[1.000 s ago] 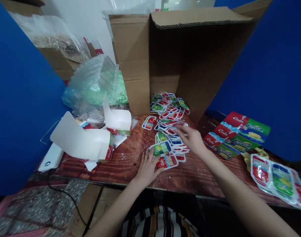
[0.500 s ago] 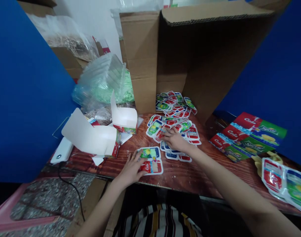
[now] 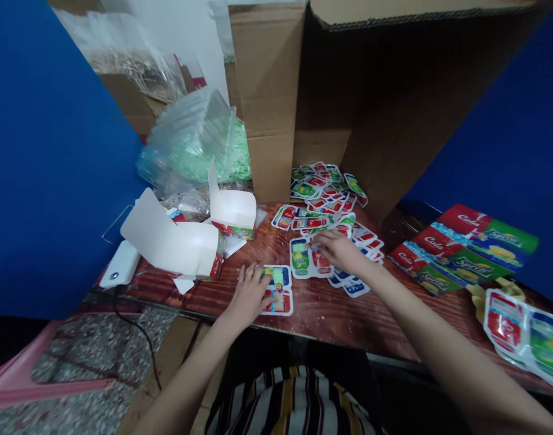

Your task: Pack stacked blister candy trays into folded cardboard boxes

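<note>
My left hand (image 3: 249,297) lies over the left end of a flat packet (image 3: 283,302) printed with a red cola can and a green-and-blue Sprite can, near the table's front edge. Its fingers are spread and slightly bent on top. My right hand (image 3: 342,251) has its fingertips closed on the right part of another twin-can packet (image 3: 300,258), half green and half red. Under and behind that hand, several more packets (image 3: 354,285) lie fanned out. A larger heap of packets (image 3: 319,187) reaches back into the big cardboard box.
The cardboard box (image 3: 268,109) stands on its side at the back. Opened printed cartons (image 3: 181,248) and plastic packaging (image 3: 190,139) stand left, beside a white power strip (image 3: 121,266). A Cola-and-Sprite carton (image 3: 462,248) and a large packet (image 3: 525,335) lie right. Blue panels flank the table.
My right hand has drawn a twin-can packet off the pile toward the front, turning it more upright. The fanned packets have shifted right. My left hand stays on its packet.
</note>
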Tool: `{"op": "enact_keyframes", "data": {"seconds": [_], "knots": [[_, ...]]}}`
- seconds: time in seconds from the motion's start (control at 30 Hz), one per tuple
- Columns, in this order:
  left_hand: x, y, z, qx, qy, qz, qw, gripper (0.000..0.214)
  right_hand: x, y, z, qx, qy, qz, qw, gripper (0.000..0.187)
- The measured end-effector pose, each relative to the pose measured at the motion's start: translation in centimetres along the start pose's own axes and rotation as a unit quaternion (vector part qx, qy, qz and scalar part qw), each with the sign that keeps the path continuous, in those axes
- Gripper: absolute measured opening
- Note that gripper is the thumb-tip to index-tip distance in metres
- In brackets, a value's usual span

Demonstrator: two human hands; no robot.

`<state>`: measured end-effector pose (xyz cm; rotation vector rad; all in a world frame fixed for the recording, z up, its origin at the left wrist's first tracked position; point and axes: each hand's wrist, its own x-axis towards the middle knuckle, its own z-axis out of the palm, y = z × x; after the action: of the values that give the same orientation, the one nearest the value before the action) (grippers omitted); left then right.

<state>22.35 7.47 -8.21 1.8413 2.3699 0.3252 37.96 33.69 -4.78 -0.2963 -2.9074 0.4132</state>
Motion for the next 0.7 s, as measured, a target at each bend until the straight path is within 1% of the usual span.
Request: {"op": "enact_keyframes", "data": {"seconds": [0.03,0.1,0.13,0.2,0.27,0.3,0.33,0.43,0.5,0.53,0.57,0.6,0.63,0.67,0.7], "knots": [[0.4,0.2,0.1,0.001,0.007,0.001,1.000,0.046,1.1,-1.0,0.3,-0.040,-0.025,0.019,0.999,0.041],[1.0,0.5,0.3,0.001,0.000,-0.012,1.000,0.051,3.1,-2.6,1.2,-0.091,-0.097,0.073,0.988,0.068],[1.2,0.6,0.4,0.005,-0.007,-0.027,1.000,0.054,4.0,-3.1,1.7,-0.102,-0.123,0.096,0.983,0.079],[1.5,0.8,0.5,0.018,-0.008,-0.066,0.998,0.060,5.1,-3.6,2.5,-0.108,-0.145,0.123,0.976,0.092],[1.6,0.9,0.7,0.027,0.007,-0.098,0.995,0.065,5.6,-3.5,2.7,-0.108,-0.137,0.132,0.976,0.099],[1.6,0.9,0.9,0.024,0.016,-0.107,0.994,0.065,5.5,-3.3,2.5,-0.107,-0.129,0.135,0.977,0.098],[1.6,0.9,1.0,0.015,0.025,-0.113,0.993,0.064,5.4,-3.1,2.1,-0.105,-0.119,0.137,0.978,0.092],[1.5,0.5,1.2,-0.033,0.059,-0.132,0.989,0.052,4.3,-2.6,0.2,-0.098,-0.076,0.151,0.981,0.055],[1.4,0.1,0.9,-0.097,0.091,-0.154,0.979,0.042,3.4,-2.6,-0.8,-0.044,-0.006,0.172,0.984,0.037],[1.4,-0.2,0.5,-0.143,0.112,-0.168,0.969,0.040,2.9,-2.9,-0.8,0.016,0.040,0.176,0.983,0.033],[1.4,-0.5,0.2,-0.197,0.138,-0.180,0.954,0.040,2.5,-3.4,-0.6,0.096,0.089,0.177,0.976,0.032],[1.4,-0.7,-0.2,-0.257,0.164,-0.186,0.934,0.042,2.1,-4.2,0.1,0.181,0.130,0.175,0.959,0.032],[1.5,-1.0,-0.5,-0.316,0.183,-0.184,0.913,0.043,1.7,-5.1,1.1,0.251,0.156,0.174,0.939,0.032],[1.6,-1.2,-0.7,-0.367,0.190,-0.175,0.893,0.043,1.4,-6.1,2.3,0.296,0.166,0.181,0.923,0.031],[1.8,-1.3,-0.7,-0.402,0.181,-0.161,0.883,0.044,1.1,-7.2,3.7,0.300,0.160,0.201,0.919,0.029]]}}
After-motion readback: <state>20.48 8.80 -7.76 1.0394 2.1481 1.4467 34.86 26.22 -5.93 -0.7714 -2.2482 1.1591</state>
